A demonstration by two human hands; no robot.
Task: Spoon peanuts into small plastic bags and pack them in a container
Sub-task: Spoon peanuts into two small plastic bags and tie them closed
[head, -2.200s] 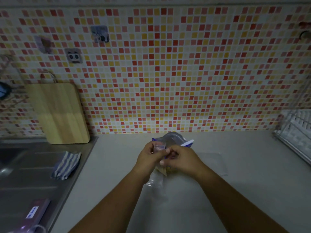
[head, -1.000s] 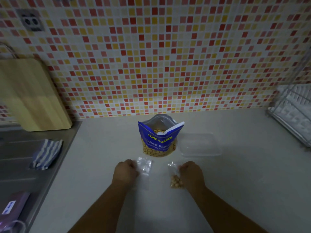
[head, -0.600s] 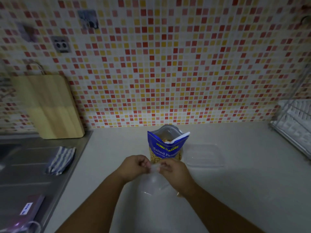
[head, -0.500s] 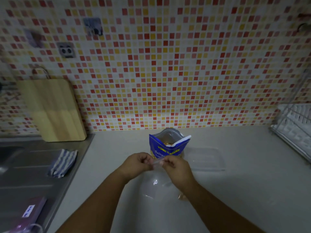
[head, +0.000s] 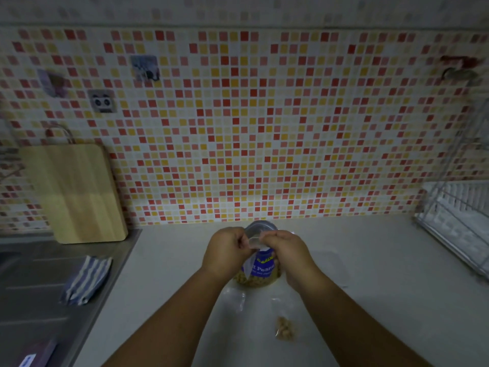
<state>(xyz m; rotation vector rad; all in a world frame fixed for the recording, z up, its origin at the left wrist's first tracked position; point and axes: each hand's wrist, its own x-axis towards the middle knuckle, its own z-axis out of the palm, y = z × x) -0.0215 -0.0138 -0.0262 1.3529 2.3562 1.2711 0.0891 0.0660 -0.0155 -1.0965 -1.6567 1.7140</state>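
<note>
If the film slips: the bag [head: 253, 241] looks thin and slick, so I judge a pinch could lose one edge and let the mouth close before any peanuts [head: 255, 280] go in.
If the pack gets bumped: the pack [head: 262, 270] stands open right behind the bag, and a nudge could tip it and spill onto the worktop [head: 383, 300].
Left hand [head: 227, 250]: fingers curled, pinching the bag's left edge.
Right hand [head: 287, 251]: fingers curled, pinching the right edge.
Bag's place: held up between both hands, off the worktop, before the pack's mouth. It looks empty.
Filled bag [head: 284, 328]: lies on the worktop, just left of the right forearm.
Container [head: 332, 268]: clear and faint, right of the pack; I cannot tell what it holds.
Against half a second ago: both hands sat by the pack's foot and now cover its upper front. The filled bag, then half hidden by the wrist, shows whole.
</note>
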